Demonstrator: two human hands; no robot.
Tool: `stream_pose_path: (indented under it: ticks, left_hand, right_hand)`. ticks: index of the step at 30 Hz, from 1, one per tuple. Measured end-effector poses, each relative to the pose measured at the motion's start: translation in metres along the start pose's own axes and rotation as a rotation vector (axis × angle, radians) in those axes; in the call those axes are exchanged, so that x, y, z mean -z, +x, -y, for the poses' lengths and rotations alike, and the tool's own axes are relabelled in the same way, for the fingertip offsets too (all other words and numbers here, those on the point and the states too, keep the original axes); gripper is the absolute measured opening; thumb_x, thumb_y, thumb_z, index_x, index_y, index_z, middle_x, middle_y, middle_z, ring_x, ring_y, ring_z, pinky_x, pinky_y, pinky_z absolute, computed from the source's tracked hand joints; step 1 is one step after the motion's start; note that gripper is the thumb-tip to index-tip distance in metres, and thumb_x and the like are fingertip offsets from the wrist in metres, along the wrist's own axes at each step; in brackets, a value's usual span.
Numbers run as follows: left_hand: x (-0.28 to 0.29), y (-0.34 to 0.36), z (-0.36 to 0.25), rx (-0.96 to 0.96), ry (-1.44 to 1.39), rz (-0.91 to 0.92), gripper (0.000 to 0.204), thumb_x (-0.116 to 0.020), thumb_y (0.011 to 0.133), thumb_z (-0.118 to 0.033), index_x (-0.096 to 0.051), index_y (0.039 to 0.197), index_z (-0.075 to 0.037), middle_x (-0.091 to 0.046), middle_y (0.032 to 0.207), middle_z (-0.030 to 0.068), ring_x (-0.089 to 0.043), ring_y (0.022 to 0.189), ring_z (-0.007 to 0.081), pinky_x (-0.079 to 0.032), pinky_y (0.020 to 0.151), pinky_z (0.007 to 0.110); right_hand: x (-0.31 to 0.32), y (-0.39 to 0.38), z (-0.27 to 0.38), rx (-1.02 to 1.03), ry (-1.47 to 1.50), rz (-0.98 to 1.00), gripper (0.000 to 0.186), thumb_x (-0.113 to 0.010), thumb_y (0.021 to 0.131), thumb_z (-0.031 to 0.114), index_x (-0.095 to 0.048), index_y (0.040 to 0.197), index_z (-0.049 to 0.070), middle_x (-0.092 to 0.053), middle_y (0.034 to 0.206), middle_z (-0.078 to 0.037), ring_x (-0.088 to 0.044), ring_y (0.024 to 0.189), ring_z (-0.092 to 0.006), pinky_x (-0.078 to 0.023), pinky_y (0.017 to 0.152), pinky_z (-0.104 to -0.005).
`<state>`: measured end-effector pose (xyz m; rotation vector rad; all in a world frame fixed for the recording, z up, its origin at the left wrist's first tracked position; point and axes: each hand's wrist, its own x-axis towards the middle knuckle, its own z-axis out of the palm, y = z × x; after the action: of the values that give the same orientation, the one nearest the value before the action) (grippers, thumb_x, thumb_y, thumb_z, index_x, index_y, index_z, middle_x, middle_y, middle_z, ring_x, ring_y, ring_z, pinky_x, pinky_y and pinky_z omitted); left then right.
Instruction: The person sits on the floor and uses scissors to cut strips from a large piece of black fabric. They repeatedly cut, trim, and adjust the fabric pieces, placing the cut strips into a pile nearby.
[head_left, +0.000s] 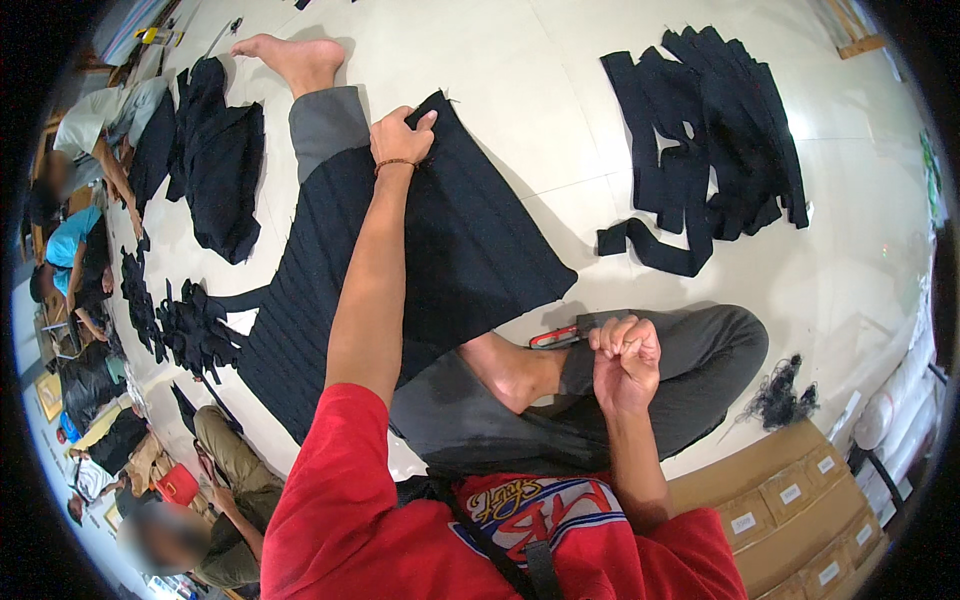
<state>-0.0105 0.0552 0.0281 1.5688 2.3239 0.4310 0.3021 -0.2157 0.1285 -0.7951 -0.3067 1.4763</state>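
On the pale floor (530, 60) lie black strips (740, 140) at right, black pieces (222, 170) at left, a thread tangle (782, 400) and part of a ribbed cloth (460, 235).

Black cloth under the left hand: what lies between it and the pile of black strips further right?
The head view shows only bare, pale floor between the black cloth and the pile of black strips.

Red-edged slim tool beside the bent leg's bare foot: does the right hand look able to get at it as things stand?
Probably yes: the right hand is close, and most of the red-edged tool looks uncovered beside the grey trouser leg.
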Motion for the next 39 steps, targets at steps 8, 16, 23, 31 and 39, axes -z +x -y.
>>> stream_pose_path:
  ticks: [8, 16, 23, 31, 39]
  left_hand:
    - [0.001, 0.001, 0.001, -0.008, 0.003, 0.011, 0.044, -0.077, 0.079, -0.037, -0.074, 0.107, -0.004, -0.071, 0.1, 0.0253, -0.068, 0.098, 0.0395, -0.054, 0.088, 0.044]
    - [0.0, 0.001, 0.002, -0.02, -0.007, -0.009, 0.044, -0.078, 0.079, -0.038, -0.074, 0.106, -0.003, -0.071, 0.1, 0.0252, -0.068, 0.098, 0.0396, -0.054, 0.088, 0.044]
    - [-0.002, 0.001, 0.003, -0.003, -0.03, -0.008, 0.042, -0.078, 0.078, -0.038, -0.074, 0.104, -0.005, -0.071, 0.099, 0.0252, -0.068, 0.097, 0.0405, -0.054, 0.087, 0.045]
    - [-0.002, 0.001, 0.001, -0.002, -0.017, -0.012, 0.043, -0.078, 0.079, -0.037, -0.074, 0.104, -0.003, -0.071, 0.1, 0.0256, -0.068, 0.098, 0.0404, -0.053, 0.089, 0.044]
    - [-0.001, 0.0, 0.004, -0.035, -0.008, -0.014, 0.043, -0.077, 0.078, -0.038, -0.074, 0.103, -0.003, -0.071, 0.098, 0.0251, -0.068, 0.096, 0.0402, -0.054, 0.088, 0.044]
  right_hand:
    - [0.007, -0.028, 0.028, -0.005, -0.039, -0.055, 0.029, -0.067, 0.092, 0.023, -0.045, 0.079, 0.01, -0.043, 0.074, -0.001, -0.039, 0.068, -0.015, -0.035, 0.07, -0.0339]
    - [0.016, -0.046, 0.051, 0.004, -0.083, -0.077, 0.028, -0.064, 0.095, 0.026, -0.046, 0.08, 0.009, -0.044, 0.075, -0.002, -0.039, 0.068, -0.0155, -0.036, 0.069, -0.0352]
    - [0.018, -0.055, 0.066, -0.002, -0.073, -0.139, 0.03, -0.067, 0.092, 0.021, -0.042, 0.079, 0.01, -0.041, 0.074, -0.001, -0.038, 0.067, -0.0145, -0.036, 0.069, -0.0325]
    - [0.018, -0.063, 0.08, 0.007, -0.081, -0.2, 0.034, -0.071, 0.088, 0.017, -0.039, 0.077, 0.011, -0.039, 0.073, 0.0, -0.037, 0.067, -0.0132, -0.035, 0.068, -0.0308]
    - [0.021, -0.063, 0.088, -0.032, -0.139, -0.169, 0.035, -0.069, 0.091, 0.02, -0.039, 0.076, 0.011, -0.04, 0.074, 0.0, -0.038, 0.067, -0.0129, -0.036, 0.068, -0.031]
